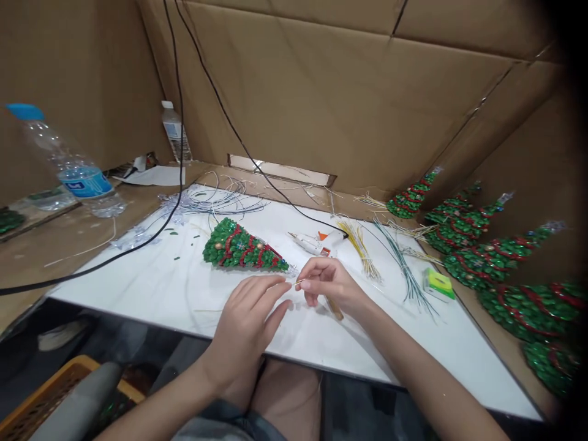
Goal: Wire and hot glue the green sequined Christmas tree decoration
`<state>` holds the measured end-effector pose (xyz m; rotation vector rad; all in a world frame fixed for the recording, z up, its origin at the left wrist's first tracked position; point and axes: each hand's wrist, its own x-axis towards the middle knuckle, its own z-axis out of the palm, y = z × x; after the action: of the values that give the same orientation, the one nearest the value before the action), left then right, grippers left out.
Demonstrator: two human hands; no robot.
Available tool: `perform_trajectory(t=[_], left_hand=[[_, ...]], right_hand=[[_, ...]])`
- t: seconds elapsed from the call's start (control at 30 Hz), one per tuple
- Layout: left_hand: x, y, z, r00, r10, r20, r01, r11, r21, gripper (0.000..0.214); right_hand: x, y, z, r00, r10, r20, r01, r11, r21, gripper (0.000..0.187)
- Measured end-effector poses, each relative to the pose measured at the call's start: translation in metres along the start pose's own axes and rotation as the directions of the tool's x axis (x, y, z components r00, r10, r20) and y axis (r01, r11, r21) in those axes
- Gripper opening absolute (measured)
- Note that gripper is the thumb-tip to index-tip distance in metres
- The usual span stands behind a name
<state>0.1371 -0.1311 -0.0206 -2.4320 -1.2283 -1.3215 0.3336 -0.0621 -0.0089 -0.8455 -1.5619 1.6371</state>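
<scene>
My right hand (pixel 328 283) is closed in a pinch on a short piece of thin yellow wire (pixel 297 283). At the wire's other end are the fingertips of my left hand (pixel 250 312), whose fingers are stretched out with the thumb apart. Just beyond both hands, a small green Christmas tree (pixel 239 247) with red garland lies on its side, its clear star tip pointing right. A brown stick (pixel 337 309) lies partly under my right hand. Behind that hand rests a white glue gun (pixel 310 244) with an orange trigger.
Bundles of yellow wire (pixel 361 251) and green wire (pixel 408 278) lie right, near a green-yellow box (pixel 438 284). Several finished trees (pixel 478 263) line the right edge. Loose wires (pixel 225 201) spread at the back left. A black cable (pixel 220 101) crosses overhead; a bottle (pixel 87 180) stands left.
</scene>
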Motion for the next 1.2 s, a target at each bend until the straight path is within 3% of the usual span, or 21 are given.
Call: perform_trajectory(t=[0.13,0.27,0.47,0.57,0.67,0.87,1.03,1.2], left_hand=[[-0.003,-0.007,0.007,0.996,-0.058,0.075,0.067,0.989,-0.130,0.011],[-0.007,-0.016,0.006,0.988,-0.101,0.121,0.123,0.973,-0.193,0.012],[-0.018,-0.034,0.002,0.986,-0.093,0.141,0.115,0.980,-0.160,0.016],[-0.020,-0.036,-0.002,0.978,-0.127,0.166,0.151,0.978,-0.141,0.020],[-0.019,-0.034,-0.005,0.970,-0.160,0.185,0.185,0.975,-0.123,0.020],[-0.021,-0.035,-0.003,0.933,-0.254,0.256,0.290,0.950,-0.114,0.018],[-0.018,-0.039,-0.002,0.896,-0.300,0.328,0.361,0.922,-0.141,0.016],[-0.009,-0.036,-0.004,0.835,-0.336,0.436,0.453,0.869,-0.200,0.017]], right_hand=[[-0.001,0.003,0.002,0.995,0.080,0.064,-0.070,0.986,-0.149,0.038],[-0.007,-0.002,-0.008,0.996,0.092,-0.011,-0.089,0.925,-0.370,0.033],[-0.027,-0.001,-0.028,0.974,-0.015,-0.224,-0.145,0.720,-0.679,0.017],[-0.032,0.007,-0.030,0.971,0.006,-0.239,-0.204,0.538,-0.818,0.019],[-0.035,0.012,-0.029,0.975,0.067,-0.210,-0.216,0.481,-0.850,0.024],[-0.038,0.014,-0.033,0.979,0.086,-0.187,-0.202,0.577,-0.792,0.035],[-0.037,0.010,-0.031,0.970,-0.053,-0.239,-0.113,0.768,-0.630,0.047],[-0.028,0.003,-0.010,0.956,-0.119,-0.269,-0.033,0.866,-0.500,0.021]])
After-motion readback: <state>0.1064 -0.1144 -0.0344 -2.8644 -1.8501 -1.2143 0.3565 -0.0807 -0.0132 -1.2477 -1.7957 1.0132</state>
